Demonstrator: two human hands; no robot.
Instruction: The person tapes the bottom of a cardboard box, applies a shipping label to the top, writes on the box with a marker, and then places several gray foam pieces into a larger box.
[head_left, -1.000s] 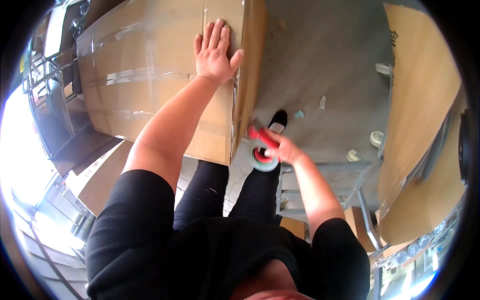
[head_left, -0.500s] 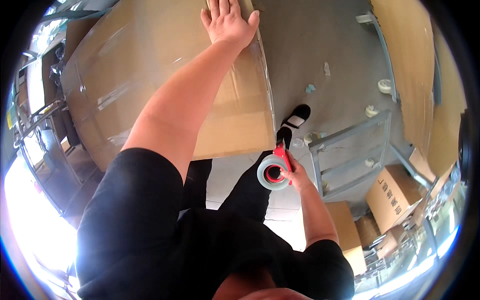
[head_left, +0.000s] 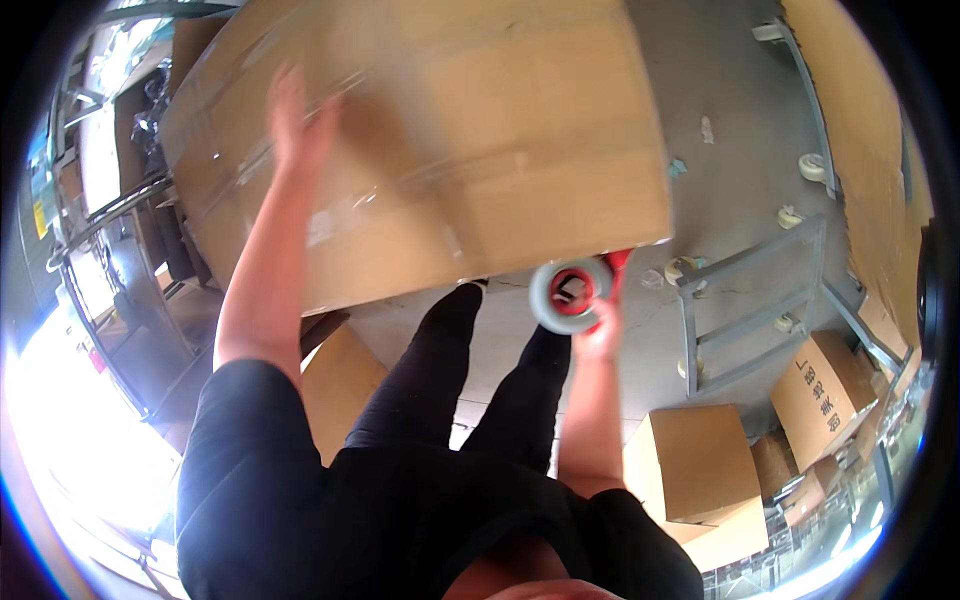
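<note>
Dispenser (head_left: 600,277) clasped, right hand (head_left: 601,334); left hand (head_left: 297,128) spread over carton (head_left: 520,130).

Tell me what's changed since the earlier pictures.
The left hand has moved left from near the right edge of the large box; blur hides whether it touches. The box's near right corner has shifted right, closer in view to the grey metal frame. The right hand still holds the tape dispenser.

Matt cardboard box (head_left: 540,130), plastic tape dispenser (head_left: 588,290), smooth metal frame (head_left: 689,345)
</note>
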